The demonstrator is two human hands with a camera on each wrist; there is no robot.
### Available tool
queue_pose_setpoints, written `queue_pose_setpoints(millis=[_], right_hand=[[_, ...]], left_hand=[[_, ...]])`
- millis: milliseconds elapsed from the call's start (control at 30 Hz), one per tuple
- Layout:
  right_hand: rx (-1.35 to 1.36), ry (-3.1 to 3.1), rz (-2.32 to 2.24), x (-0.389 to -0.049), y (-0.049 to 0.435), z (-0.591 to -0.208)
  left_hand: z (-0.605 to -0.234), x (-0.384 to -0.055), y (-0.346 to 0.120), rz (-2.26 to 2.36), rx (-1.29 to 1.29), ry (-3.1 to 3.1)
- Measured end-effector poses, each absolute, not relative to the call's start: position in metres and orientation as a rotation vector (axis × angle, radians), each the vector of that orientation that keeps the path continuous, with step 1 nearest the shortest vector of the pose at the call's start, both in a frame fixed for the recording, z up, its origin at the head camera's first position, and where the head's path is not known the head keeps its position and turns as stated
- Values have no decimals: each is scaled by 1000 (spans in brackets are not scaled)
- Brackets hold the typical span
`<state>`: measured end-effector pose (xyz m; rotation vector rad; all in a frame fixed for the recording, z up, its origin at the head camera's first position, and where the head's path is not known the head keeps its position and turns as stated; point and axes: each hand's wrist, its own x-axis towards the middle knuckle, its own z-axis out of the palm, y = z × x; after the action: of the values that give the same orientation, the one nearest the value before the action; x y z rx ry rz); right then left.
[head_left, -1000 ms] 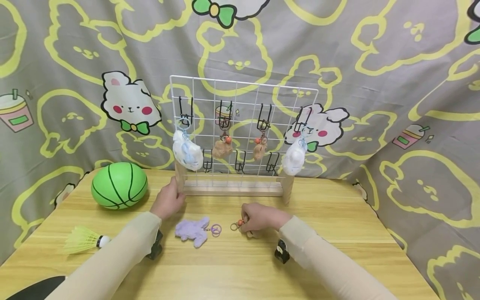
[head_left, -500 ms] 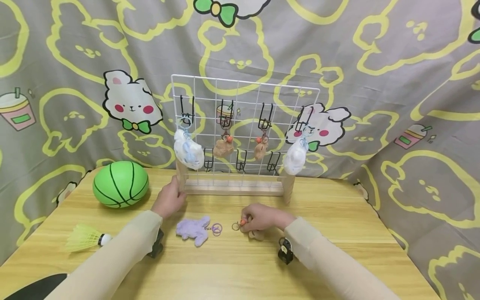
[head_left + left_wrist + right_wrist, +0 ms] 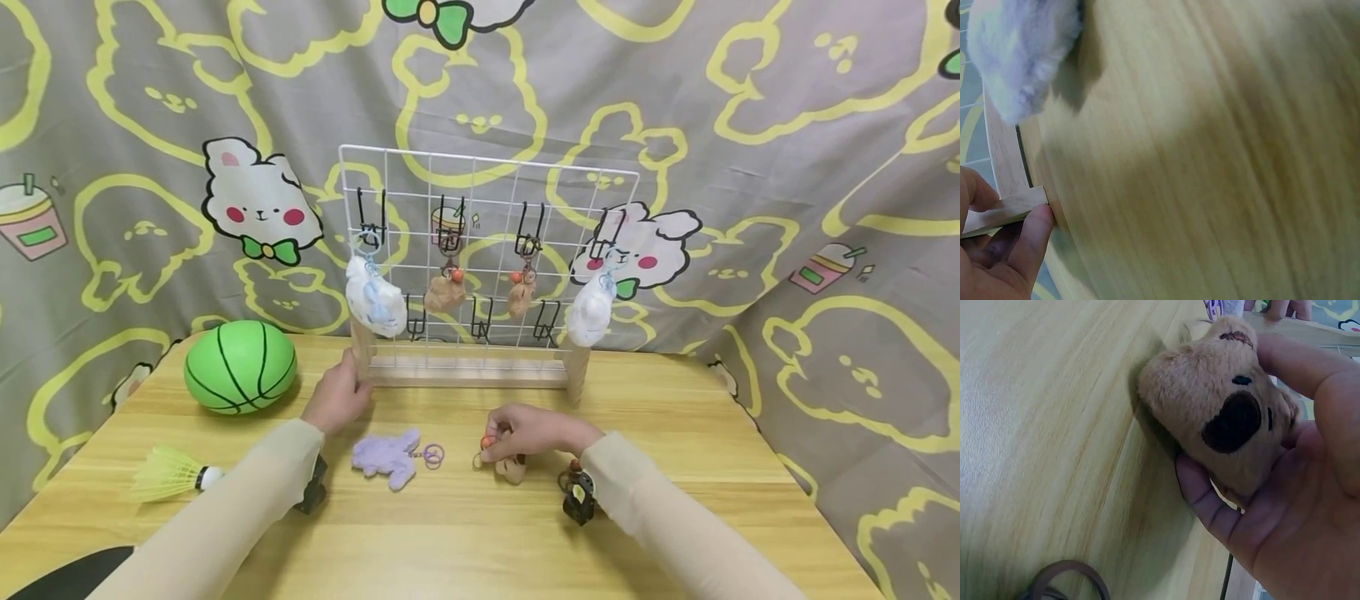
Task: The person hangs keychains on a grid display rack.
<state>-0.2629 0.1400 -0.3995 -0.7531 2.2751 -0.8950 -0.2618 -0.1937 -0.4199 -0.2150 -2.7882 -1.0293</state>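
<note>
My left hand point(image 3: 337, 398) grips the left wooden foot point(image 3: 1016, 206) of a white wire grid rack point(image 3: 468, 379); the left wrist view shows thumb and fingers on either side of the wood. A brown plush keychain point(image 3: 1197, 381) with a big dark nose is held in my right hand point(image 3: 528, 429), close over the table. Its orange bead point(image 3: 487, 442) and metal ring point(image 3: 477, 461) show by the fingertips. Between the hands lies a purple plush keychain point(image 3: 382, 458) with a purple ring. Two white plush keychains point(image 3: 377, 298) and two brown ones point(image 3: 446, 293) hang from the rack's upper hooks.
Below the hanging keychains are bare black hooks point(image 3: 481, 321). A green ball point(image 3: 240, 368) and a yellow shuttlecock point(image 3: 168, 477) sit at the left of the wooden table point(image 3: 675, 467). A black rounded object point(image 3: 75, 575) shows at the lower left. Patterned cloth point(image 3: 480, 75) hangs behind.
My right hand has shifted slightly right, and the brown plush keychain has turned so more of its face shows beneath the fingers. The left hand stays on the rack's foot.
</note>
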Motion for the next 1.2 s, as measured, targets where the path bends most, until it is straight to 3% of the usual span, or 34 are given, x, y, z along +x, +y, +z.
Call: queue_pose_setpoints(millis=[567, 967, 1200], right_hand=[[-834, 2191, -1113, -265, 135, -407], [-730, 2080, -1435, -262, 121, -403], [-856, 2151, -1624, -261, 106, -395]], left_hand=[[-422, -259, -196, -1044, -203, -2797], [-422, -260, -196, -1047, -236, -2786], [-419, -261, -198, -1062, -281, -2787]])
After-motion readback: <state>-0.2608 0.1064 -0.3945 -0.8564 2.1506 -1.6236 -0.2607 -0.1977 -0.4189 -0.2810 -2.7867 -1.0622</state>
